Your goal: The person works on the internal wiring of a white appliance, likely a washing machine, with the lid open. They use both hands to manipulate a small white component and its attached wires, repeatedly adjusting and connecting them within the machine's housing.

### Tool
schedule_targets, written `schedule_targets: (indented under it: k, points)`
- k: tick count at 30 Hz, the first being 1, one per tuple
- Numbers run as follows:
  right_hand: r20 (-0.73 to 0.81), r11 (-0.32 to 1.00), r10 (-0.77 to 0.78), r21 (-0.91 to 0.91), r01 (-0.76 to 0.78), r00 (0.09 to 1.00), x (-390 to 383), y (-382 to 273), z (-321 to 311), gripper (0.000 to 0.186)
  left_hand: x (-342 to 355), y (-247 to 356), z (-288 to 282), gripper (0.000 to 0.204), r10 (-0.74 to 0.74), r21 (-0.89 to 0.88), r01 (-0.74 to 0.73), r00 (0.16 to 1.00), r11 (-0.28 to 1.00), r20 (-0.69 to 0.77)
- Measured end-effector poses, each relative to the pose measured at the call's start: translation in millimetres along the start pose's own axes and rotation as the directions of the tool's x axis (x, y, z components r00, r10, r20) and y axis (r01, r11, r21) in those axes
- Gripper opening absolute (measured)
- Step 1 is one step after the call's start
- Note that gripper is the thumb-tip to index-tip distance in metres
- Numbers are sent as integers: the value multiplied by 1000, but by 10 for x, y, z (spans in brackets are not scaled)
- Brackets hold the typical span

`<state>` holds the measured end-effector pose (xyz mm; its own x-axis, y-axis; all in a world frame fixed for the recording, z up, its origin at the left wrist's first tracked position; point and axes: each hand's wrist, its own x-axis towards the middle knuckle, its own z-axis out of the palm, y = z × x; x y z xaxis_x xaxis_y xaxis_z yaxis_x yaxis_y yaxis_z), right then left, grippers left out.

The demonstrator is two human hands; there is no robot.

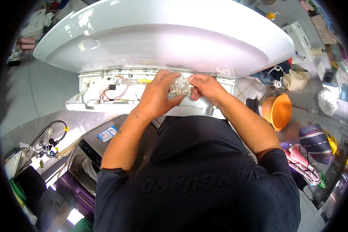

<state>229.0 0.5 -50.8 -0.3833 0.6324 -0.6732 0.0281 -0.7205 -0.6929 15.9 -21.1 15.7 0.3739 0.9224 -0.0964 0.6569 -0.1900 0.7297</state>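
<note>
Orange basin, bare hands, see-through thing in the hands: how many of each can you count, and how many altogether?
Left hand and right hand: 2
See-through thing: 1
Orange basin: 1
Total: 4

I have a small, roundish component, clear to silvery with pale yellowish patches, its surface uneven and glinting. My left hand curves round its left side, fingers at the far edge and thumb at the near one; my right hand pinches at its right edge. It's held up over the open white housing. Its finer details are too small to tell.
</note>
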Motion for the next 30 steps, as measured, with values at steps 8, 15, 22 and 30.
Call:
schedule_targets:
  k: [8,15,22,30]
  points:
    - [-9,1000,-7,23,7,1000,-31,-30,24,33,4,-4,-38,59,-32,-69,36,998,997,57]
    - [-1,1000,-3,25,3,1000,6,-1,13,32,14,0,-17,59,-9,-63,12,998,998,56]
    - [-6,1000,-14,26,14,1000,-12,-9,24,36,44,6,19,59,-32,-12,33,998,999,60]
    - [16,1000,-8,-8,8,1000,-3,-30,0,40,67,-59,42,59,-33,-24,35,996,999,80]
